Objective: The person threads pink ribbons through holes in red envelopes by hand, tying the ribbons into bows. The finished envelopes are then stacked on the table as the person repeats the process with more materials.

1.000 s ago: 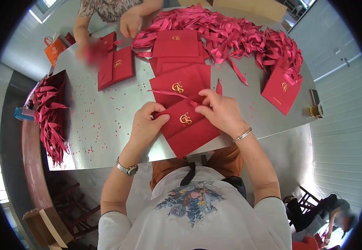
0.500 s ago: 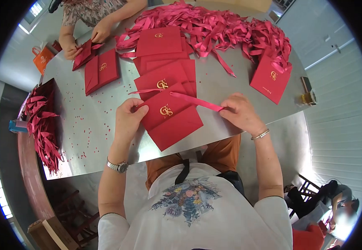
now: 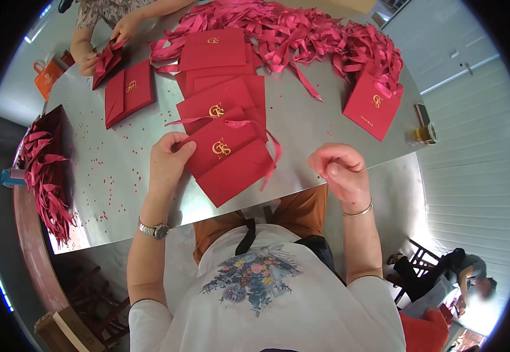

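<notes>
A flat red paper gift bag [image 3: 222,149] with a gold monogram lies near the table's front edge. My left hand [image 3: 171,157] pinches its left edge between thumb and fingers. A pink ribbon [image 3: 273,154] threaded through the bag's top hangs loose over its right side. To the right, apart from the bag, my right hand [image 3: 343,173] is raised with fingers curled in and nothing seen in it. Behind the bag, more red gift bags [image 3: 216,50] overlap in a row.
A big heap of pink ribbons [image 3: 290,35] spreads over the far side. One bag [image 3: 375,105] lies right, near a glass of yellow liquid [image 3: 426,134]. A co-worker's hands [image 3: 87,61] handle a red bag at upper left, beside a bag stack [image 3: 130,94]. A ribbon-filled box [image 3: 46,176] stands left.
My right hand has let go of the ribbon and drawn back, turning over. The ribbon, pulled straight before, now droops over the bag. My left hand keeps its hold.
</notes>
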Action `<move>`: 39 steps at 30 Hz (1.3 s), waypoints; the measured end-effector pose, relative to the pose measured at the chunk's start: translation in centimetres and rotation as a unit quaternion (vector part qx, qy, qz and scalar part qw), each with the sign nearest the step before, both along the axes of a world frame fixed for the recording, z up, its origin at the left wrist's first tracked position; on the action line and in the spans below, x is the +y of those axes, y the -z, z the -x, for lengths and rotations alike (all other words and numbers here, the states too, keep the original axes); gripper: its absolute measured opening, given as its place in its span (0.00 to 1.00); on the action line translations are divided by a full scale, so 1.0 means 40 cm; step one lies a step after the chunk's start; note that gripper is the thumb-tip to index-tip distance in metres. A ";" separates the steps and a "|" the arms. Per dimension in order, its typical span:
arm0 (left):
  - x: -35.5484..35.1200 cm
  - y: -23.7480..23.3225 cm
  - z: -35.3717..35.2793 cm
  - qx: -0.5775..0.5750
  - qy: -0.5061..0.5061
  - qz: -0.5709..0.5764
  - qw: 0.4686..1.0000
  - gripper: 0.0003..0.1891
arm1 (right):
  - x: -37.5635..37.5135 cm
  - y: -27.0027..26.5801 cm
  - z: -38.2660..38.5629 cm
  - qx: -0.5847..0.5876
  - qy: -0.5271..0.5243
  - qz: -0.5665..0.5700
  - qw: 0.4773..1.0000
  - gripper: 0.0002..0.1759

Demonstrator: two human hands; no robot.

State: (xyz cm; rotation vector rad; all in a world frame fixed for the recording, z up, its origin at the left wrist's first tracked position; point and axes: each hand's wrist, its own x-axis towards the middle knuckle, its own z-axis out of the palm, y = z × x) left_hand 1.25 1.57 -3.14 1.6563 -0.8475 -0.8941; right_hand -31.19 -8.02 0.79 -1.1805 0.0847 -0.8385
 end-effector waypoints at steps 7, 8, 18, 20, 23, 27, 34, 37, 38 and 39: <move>0.008 0.015 -0.004 0.019 -0.002 0.011 1.000 0.08 | 0.025 -0.012 -0.030 0.346 0.146 0.101 0.921 0.13; 0.009 0.019 -0.006 0.021 -0.005 0.000 1.000 0.08 | 0.028 -0.004 -0.046 0.364 0.138 0.281 0.877 0.14; 0.021 -0.004 -0.008 0.014 0.015 0.010 1.000 0.10 | 0.045 0.005 -0.147 0.350 0.092 0.648 0.670 0.06; 0.022 -0.012 -0.009 -0.013 0.074 -0.008 0.997 0.13 | 0.054 -0.024 -0.180 0.305 0.151 0.629 0.699 0.05; 0.015 -0.035 0.011 -0.033 0.076 -0.022 0.996 0.13 | 0.082 -0.027 -0.245 0.352 0.163 0.478 0.788 0.04; 0.002 -0.035 0.026 -0.103 0.091 -0.015 0.990 0.13 | 0.088 0.074 -0.339 0.406 0.230 0.295 0.834 0.06; 0.000 -0.006 0.025 -0.126 0.137 0.004 0.983 0.11 | 0.074 0.098 -0.376 0.469 0.251 0.341 0.775 0.08; 0.003 0.000 0.026 -0.100 0.128 0.018 0.987 0.12 | 0.069 0.093 -0.386 0.479 0.250 0.339 0.770 0.08; 0.004 0.004 0.026 -0.099 0.125 0.016 0.987 0.12 | 0.066 0.090 -0.388 0.479 0.247 0.339 0.771 0.08; 0.005 0.010 0.028 -0.088 0.121 0.025 0.988 0.12 | 0.062 0.087 -0.388 0.487 0.232 0.330 0.775 0.08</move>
